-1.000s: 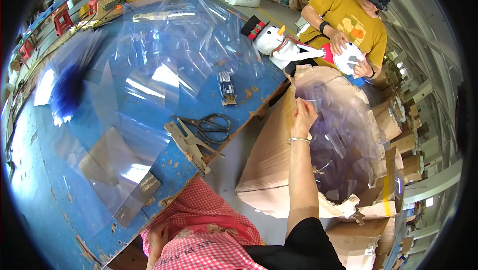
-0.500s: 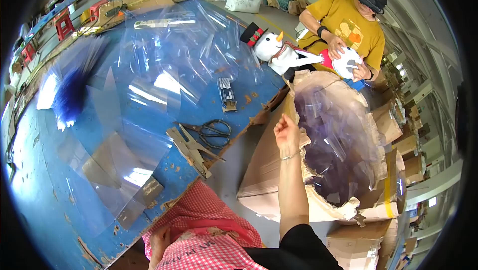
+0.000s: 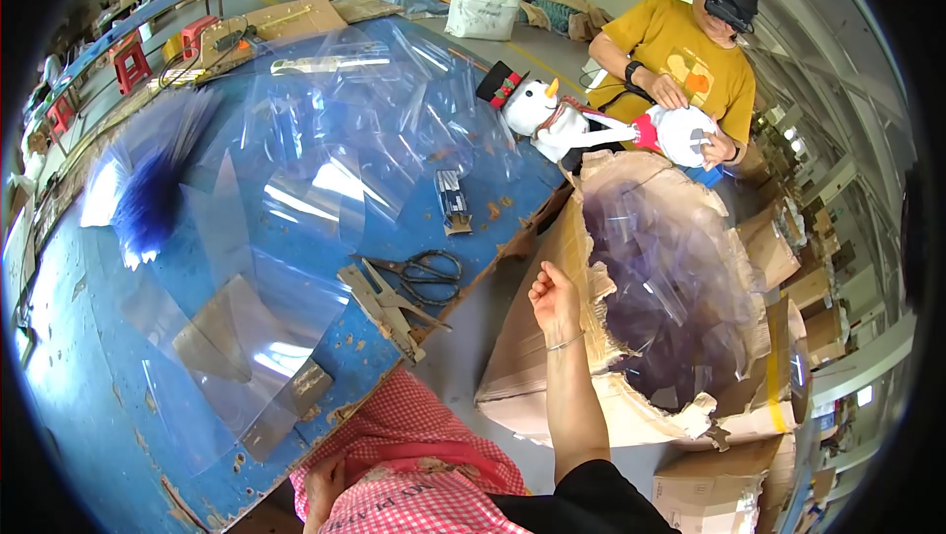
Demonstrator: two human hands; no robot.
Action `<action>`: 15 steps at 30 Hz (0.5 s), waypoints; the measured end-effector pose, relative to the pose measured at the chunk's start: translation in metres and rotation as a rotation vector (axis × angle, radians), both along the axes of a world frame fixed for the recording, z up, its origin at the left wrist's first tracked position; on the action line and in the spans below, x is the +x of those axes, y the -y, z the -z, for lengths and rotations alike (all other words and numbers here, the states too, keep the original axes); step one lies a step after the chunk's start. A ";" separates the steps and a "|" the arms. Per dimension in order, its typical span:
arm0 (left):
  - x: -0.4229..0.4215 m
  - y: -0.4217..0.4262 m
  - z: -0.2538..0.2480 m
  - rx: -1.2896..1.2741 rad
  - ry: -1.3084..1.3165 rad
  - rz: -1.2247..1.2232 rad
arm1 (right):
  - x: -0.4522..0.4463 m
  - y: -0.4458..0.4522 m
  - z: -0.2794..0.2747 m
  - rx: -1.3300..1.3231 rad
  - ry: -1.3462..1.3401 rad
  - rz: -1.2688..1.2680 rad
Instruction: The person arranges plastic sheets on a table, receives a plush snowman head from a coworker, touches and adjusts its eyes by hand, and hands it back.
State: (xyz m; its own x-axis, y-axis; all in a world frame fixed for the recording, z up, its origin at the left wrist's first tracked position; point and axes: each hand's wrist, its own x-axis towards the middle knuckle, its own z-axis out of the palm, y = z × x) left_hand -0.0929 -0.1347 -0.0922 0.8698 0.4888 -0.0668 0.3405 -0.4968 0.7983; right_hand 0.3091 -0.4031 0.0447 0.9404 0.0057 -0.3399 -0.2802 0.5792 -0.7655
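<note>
My right hand [image 3: 555,300] is raised between the blue table and a big torn carton [image 3: 527,362], its fingers curled in with nothing visible in them. At the lower edge, my left hand [image 3: 323,488] rests against the red checked apron [image 3: 434,460]; its fingers are partly hidden by the cloth. Black-handled scissors [image 3: 432,276] lie at the table edge beside a flat clamp-like tool [image 3: 382,310]. Clear plastic sheets [image 3: 251,322] spread in front of these. Behind them sits a small open box [image 3: 452,201].
Crumpled clear film [image 3: 665,278] fills the carton. A co-worker in a yellow shirt [image 3: 680,41] handles a white stuffed piece beside a snowman figure [image 3: 540,110]. More plastic sheets [image 3: 384,110] cover the far table. A white sack [image 3: 487,4] stands behind on the floor.
My right hand has dropped lower and slightly left, away from the carton's opening. The view has tilted a little upward. My left hand stays at the apron.
</note>
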 end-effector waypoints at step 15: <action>0.002 0.001 -0.008 -0.013 -0.058 -0.003 | -0.014 -0.003 0.001 0.009 -0.005 -0.034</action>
